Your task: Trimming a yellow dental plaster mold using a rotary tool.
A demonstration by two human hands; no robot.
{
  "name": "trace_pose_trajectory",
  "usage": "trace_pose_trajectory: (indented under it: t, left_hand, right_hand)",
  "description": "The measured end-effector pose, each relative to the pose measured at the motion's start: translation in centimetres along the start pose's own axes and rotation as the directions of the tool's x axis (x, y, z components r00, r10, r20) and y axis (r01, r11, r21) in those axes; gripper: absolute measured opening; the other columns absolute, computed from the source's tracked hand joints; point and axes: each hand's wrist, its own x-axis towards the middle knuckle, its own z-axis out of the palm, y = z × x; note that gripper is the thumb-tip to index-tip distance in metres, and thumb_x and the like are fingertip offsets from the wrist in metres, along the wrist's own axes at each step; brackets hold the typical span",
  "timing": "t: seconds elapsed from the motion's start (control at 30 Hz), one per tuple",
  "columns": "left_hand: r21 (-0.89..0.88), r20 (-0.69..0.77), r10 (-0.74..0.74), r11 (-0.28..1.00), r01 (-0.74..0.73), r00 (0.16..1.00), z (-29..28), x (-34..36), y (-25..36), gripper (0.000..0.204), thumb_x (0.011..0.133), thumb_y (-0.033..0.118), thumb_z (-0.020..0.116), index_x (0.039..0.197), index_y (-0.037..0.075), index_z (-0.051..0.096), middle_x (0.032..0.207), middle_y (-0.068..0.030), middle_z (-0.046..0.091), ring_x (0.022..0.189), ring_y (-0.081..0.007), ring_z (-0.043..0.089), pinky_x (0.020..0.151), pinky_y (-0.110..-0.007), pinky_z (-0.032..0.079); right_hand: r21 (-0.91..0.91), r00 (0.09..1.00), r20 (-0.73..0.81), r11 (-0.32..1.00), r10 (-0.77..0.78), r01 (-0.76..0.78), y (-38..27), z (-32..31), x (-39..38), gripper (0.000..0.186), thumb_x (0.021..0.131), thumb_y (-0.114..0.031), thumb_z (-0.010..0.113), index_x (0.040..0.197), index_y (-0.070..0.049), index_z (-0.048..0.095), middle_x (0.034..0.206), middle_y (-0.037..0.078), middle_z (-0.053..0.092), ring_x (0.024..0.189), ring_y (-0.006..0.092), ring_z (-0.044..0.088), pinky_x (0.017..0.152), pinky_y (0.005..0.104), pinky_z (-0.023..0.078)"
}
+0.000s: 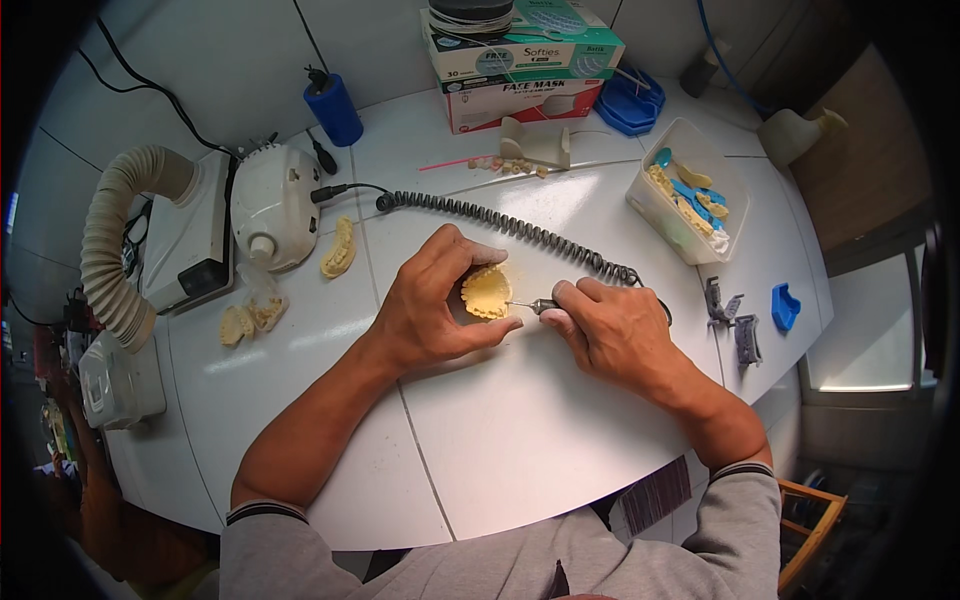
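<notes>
My left hand (pixel 435 305) grips a yellow dental cast (pixel 484 290) from its left, thumb and fingers round its edges, over the white tiled worktop. My right hand (pixel 610 330) is closed on a silver rotary handpiece (pixel 543 306), its thin tip at the cast's right edge; whether it touches is hard to tell. A black coiled cord (pixel 500 227) runs from that hand back to a white motor unit (pixel 275 205). Another pale yellow cast (pixel 338 247) lies beside the unit.
Left stand a hose (pixel 110 230), clear container (pixel 120 385) and bagged casts (pixel 262 300); a co-worker's arm (pixel 95 480) is beyond. Behind are stacked boxes (pixel 520 90), a blue cylinder (pixel 333 112) and blue trays (pixel 630 105). Right: plastic tub (pixel 645 225), grey pieces (pixel 746 340), blue piece (pixel 785 306).
</notes>
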Motion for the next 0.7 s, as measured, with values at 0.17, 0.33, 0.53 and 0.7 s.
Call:
trace_pose_trajectory:
  t: [0.17,0.33,0.53,0.7]
  left_hand:
    - [0.005,0.006,0.016,1.0,-0.016,1.0,-0.02,0.0,-0.05,0.064,0.07,0.027,0.102,0.122,0.001,0.075,0.097,-0.0071,0.06,0.084,-0.0192,0.06,0.072,-0.032,0.052]
    - [0.018,0.003,0.027,0.999,-0.027,1.0,0.1,-0.09,-0.13,0.065,0.07,0.027,0.103,0.122,0.0,0.075,0.098,-0.0075,0.06,0.085,-0.0199,0.06,0.073,-0.033,0.052]
    - [0.03,-0.008,0.045,0.999,-0.044,0.999,0.25,-0.1,-0.27,0.067,0.068,0.025,0.104,0.122,0.0,0.075,0.1,-0.0086,0.059,0.086,-0.0206,0.06,0.074,-0.034,0.053]
    - [0.026,-0.011,0.031,0.999,-0.031,0.999,0.1,-0.33,-0.21,0.067,0.067,0.024,0.104,0.123,0.0,0.075,0.1,-0.0085,0.059,0.087,-0.0213,0.06,0.075,-0.034,0.053]
  right_hand:
    - [-0.021,1.0,0.005,1.0,0.016,-0.016,0.16,0.15,-0.04,0.037,0.114,-0.044,0.063,0.102,-0.009,0.067,0.077,0.011,0.069,0.057,0.032,0.069,0.049,0.0463,0.055]
    - [-0.022,1.0,0.001,1.0,0.017,-0.017,0.17,0.14,-0.05,0.038,0.113,-0.045,0.064,0.103,-0.009,0.067,0.075,0.01,0.068,0.056,0.0315,0.069,0.049,0.0459,0.055]
    - [-0.031,1.0,-0.009,0.999,0.016,-0.016,0.1,0.39,-0.09,0.038,0.113,-0.045,0.064,0.102,-0.009,0.067,0.075,0.01,0.068,0.056,0.0308,0.068,0.048,0.0455,0.054]
    - [-0.044,1.0,0.011,0.999,0.022,-0.021,-0.37,0.25,-0.02,0.038,0.113,-0.045,0.064,0.102,-0.008,0.067,0.074,0.01,0.067,0.056,0.0308,0.069,0.047,0.0456,0.054]
